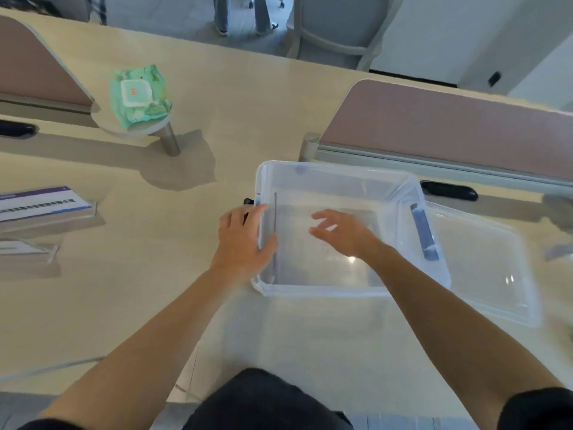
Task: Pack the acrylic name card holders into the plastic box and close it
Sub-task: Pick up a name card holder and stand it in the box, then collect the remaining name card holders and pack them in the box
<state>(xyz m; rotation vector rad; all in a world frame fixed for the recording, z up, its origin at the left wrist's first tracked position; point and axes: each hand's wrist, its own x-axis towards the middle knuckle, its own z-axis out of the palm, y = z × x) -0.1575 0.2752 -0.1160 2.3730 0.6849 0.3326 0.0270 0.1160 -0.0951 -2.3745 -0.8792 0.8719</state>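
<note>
Two name card holders at least lie out on the bench, well off to the left of the left hand, one beyond the other; the nearer one is clear and blurred, so its shape is hard to read. So most of the packing looks to be ahead.

The plastic box sits open right under both hands. The left hand's grip rests on the box's left rim, thumb over the inside, and it seems to steady a thin upright sheet just inside that wall; this may be one holder already stood on edge, though the clear plastic makes that uncertain. The right hand hangs over the inside of the box with fingers spread and slack, gripping nothing.

The lid lies flat on the bench, just to the right of the right hand, its near edge touching or overlapping the box's right rim. Closing is not yet begun: by my judgement the holders at the left must first come across, then the lid goes on.
</note>
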